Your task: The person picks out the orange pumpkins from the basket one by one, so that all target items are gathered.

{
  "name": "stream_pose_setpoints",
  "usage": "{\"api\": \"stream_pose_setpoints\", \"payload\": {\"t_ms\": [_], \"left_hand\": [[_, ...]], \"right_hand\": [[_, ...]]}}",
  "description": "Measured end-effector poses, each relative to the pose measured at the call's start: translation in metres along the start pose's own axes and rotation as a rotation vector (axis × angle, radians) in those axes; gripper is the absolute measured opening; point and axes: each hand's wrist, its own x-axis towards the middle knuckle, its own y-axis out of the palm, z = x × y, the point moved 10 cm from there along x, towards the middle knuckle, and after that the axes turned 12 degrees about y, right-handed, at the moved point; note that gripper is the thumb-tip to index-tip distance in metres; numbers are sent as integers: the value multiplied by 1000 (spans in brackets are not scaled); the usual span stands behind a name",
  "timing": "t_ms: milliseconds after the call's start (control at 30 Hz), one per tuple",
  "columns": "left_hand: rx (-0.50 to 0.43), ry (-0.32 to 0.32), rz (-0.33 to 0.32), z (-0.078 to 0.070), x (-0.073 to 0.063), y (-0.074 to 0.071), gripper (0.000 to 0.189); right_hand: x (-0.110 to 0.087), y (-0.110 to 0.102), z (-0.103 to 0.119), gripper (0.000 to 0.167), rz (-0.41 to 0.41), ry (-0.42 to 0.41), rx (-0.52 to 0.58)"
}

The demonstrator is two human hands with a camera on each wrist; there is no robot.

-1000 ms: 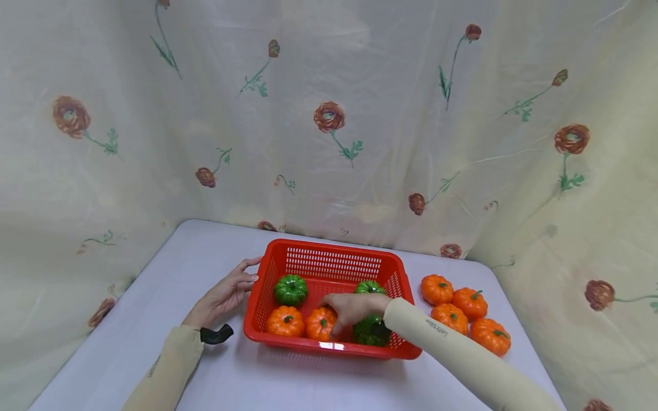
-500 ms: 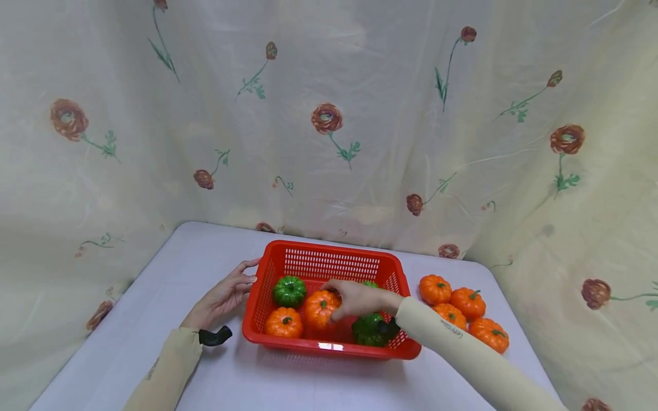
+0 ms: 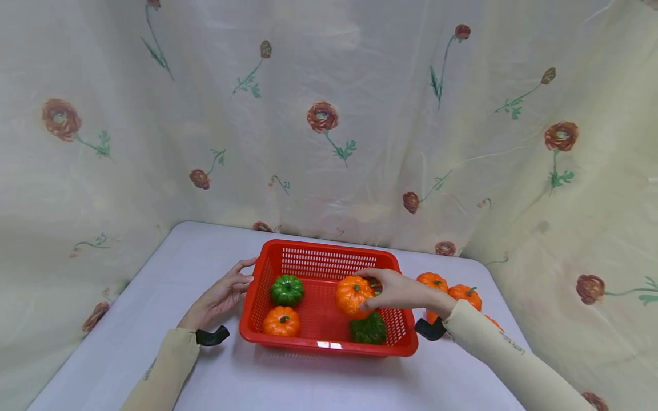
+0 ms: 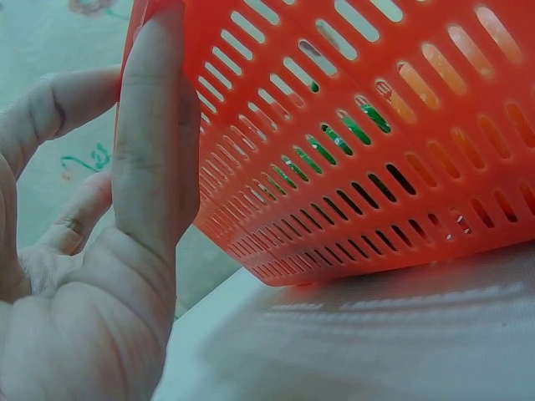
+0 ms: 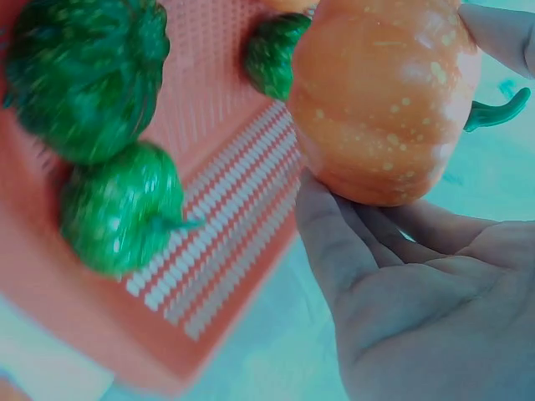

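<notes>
A red slotted basket (image 3: 288, 343) stands on the table. My left hand (image 3: 221, 294) holds its left rim, with the thumb (image 4: 146, 142) on one side of the edge and fingertips on the other. My right hand (image 3: 398, 290) grips a small orange pumpkin (image 3: 354, 295) by its sides, raised over the basket's right half. The right wrist view shows this pumpkin (image 5: 384, 109) between thumb and fingers. In the basket, a green pumpkin (image 3: 287, 290) and an orange pumpkin (image 3: 281, 322) sit at the left. Another green pumpkin (image 3: 368, 328) is at front right; a third is mostly hidden behind my right hand.
Outside the basket, to its right, several orange pumpkins (image 3: 465, 294) lie close together, partly covered by my right forearm. A flowered curtain (image 3: 319, 171) hangs behind the white table (image 3: 205, 245).
My right hand has lifted the orange pumpkin from beside the other orange one and carried it to the right. My left hand has stayed at the basket's left rim.
</notes>
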Motion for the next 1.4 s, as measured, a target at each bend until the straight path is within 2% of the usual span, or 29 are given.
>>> {"api": "stream_pose_setpoints", "payload": {"t_ms": [300,433,600,700,833,967,1100,1233,1400], "left_hand": [[-12,-5,-2,1,-1,3,68],[-3,5,3,1,-2,2,68],[-4,7,19,0,-3,3,71],[-4,3,11,0,-3,3,72],[0,4,-6,2,-1,0,71],[-8,0,-17,2,-1,-2,69],[-14,-3,-26,2,-2,-2,68],[-14,-3,-20,2,-2,-2,70],[-10,-6,-20,2,-2,-1,70]], "right_hand": [[-66,-35,-48,71,-100,91,70],[-88,-39,-76,71,-114,146,102],[-113,-45,-108,70,-185,193,88],[-123,-42,-131,69,-187,238,106],[-128,-28,-166,71,-168,341,136],[-127,-16,-200,74,-191,448,83],[-122,-3,-230,79,-193,529,93],[-116,8,-251,80,-193,563,137],[-109,14,-260,81,-209,564,170]]}}
